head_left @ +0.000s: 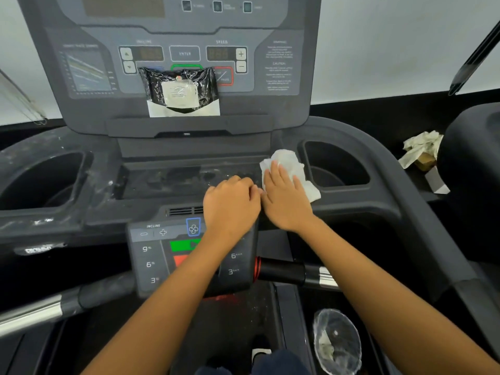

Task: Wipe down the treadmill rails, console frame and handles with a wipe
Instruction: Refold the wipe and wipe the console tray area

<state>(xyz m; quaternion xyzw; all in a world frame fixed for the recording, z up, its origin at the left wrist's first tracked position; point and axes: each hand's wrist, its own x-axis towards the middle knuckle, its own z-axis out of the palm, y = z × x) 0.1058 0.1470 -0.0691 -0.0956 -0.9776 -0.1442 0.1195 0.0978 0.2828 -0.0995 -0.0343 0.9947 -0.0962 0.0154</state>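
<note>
While our right hand (286, 201) lies flat, its fingers (273, 174) stretched out and pressing the white wipe (290, 169) onto the treadmill console frame (378, 201), our left hand (231, 204) rests just beside it, touching it at the thumb side. Our left fingers (238, 182) are curled loosely under, grasping nothing we can see. The wipe spreads out beyond and to the right of our right fingers, its edge at the rim of the right cup holder (335, 166). Left of our fingers runs the dusty centre tray (176, 180). Well beyond them, a black wipe packet (180, 90) leans on the display panel (278, 69). Below our left wrist sits the lower keypad (151, 255).
</note>
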